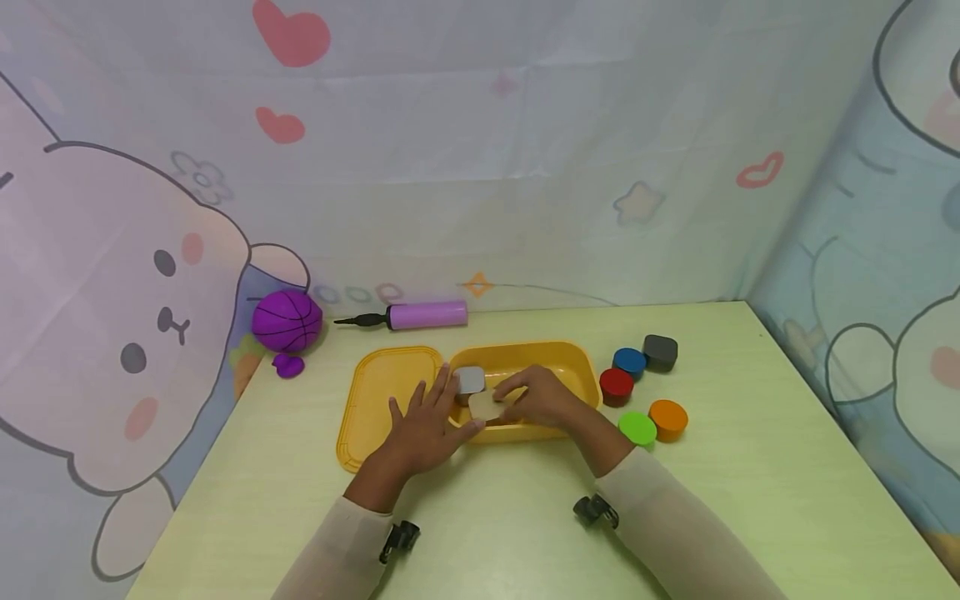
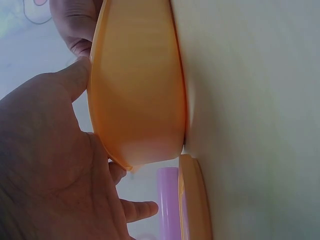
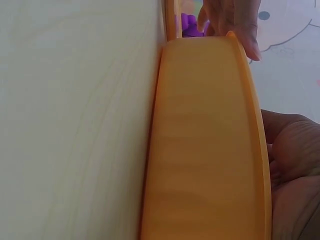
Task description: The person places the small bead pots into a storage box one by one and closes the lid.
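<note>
The right hand [image 1: 542, 397] is bending its fingers and pinching a cream block [image 1: 483, 406] inside the yellow box [image 1: 573, 367]. The left hand [image 1: 423, 432] is resting at the box's left end with fingers spread wide — it is gripping nothing, its thumb only touching the rim. A grey block [image 1: 471, 379] is sitting beside the cream one — the yellow lid [image 1: 386, 400] is lying to the left.

At frame centre, a block [image 1: 471, 378] is contained in the tub [image 1: 528, 356]. Left of it, the lid [image 1: 386, 382] is placed before the pump [image 1: 429, 315].
</note>
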A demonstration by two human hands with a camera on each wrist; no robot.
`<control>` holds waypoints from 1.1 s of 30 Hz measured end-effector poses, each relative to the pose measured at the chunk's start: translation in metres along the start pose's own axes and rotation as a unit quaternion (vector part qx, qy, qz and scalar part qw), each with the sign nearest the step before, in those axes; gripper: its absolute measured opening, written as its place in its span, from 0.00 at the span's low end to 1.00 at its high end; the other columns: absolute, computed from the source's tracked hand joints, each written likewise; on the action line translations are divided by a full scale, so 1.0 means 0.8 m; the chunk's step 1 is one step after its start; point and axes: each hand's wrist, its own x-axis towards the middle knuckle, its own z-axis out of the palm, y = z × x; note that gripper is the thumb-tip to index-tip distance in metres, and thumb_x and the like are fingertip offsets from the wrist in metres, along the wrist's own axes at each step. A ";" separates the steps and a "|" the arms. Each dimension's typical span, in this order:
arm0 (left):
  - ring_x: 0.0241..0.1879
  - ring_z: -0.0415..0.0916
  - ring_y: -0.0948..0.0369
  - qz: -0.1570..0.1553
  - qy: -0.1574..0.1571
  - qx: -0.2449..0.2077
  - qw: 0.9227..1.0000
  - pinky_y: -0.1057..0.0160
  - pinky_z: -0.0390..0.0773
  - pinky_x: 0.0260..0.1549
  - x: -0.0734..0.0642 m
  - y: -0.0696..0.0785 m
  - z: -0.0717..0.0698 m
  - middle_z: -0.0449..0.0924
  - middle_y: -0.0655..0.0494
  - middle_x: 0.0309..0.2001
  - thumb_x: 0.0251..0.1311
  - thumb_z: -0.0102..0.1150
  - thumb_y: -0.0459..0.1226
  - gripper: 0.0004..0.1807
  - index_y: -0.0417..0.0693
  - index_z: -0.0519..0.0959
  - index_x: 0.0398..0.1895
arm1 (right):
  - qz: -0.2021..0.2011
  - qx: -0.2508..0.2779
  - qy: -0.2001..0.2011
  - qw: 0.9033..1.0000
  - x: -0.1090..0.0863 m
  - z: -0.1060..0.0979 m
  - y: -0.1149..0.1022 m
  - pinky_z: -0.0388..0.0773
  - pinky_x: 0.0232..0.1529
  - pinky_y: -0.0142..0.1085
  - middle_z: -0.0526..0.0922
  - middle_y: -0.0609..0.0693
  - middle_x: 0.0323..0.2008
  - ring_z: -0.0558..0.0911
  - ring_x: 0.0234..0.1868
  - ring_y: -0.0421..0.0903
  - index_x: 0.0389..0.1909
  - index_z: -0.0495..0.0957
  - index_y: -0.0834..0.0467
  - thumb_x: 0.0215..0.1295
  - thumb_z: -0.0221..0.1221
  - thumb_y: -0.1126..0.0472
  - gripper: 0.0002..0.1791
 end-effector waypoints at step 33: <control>0.89 0.38 0.33 0.008 0.002 -0.015 1.000 0.12 0.30 0.74 -0.002 0.000 -0.002 0.31 0.58 0.92 0.76 0.45 0.73 0.54 0.55 0.44 0.92 | 0.030 -0.050 0.022 0.998 0.012 0.020 -0.025 0.85 0.63 0.53 0.92 0.58 0.54 0.87 0.59 0.58 0.49 0.91 0.61 0.53 0.82 0.63 0.21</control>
